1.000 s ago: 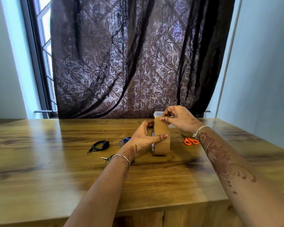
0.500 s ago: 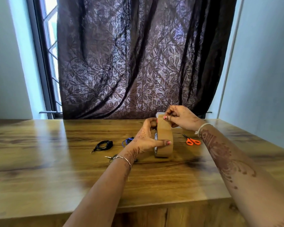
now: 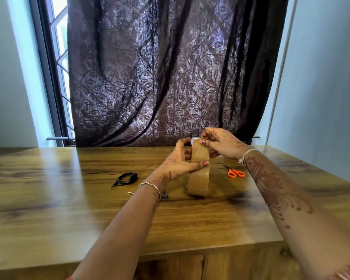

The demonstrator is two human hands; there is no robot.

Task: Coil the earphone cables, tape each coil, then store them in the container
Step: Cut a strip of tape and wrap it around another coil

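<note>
A brown tape roll [image 3: 198,178] stands on edge on the wooden table [image 3: 190,219]. My left hand [image 3: 179,162] grips the roll from the left, thumb across its face. My right hand [image 3: 220,143] pinches the tape's free end at the top of the roll. A coiled black earphone cable [image 3: 126,178] lies left of my hands. Another earphone's plug [image 3: 130,192] and cable peek out beside my left wrist. A pale container [image 3: 194,140] is mostly hidden behind the roll and my fingers.
Orange-handled scissors [image 3: 234,172] lie on the table right of the roll. A dark patterned curtain [image 3: 170,77] hangs behind the table, with a window [image 3: 59,57] to its left. The table's front edge is close to me.
The tape's free end has been drawn a little higher off the roll by my right hand. The view has shifted slightly; the roll stays in place under my left hand.
</note>
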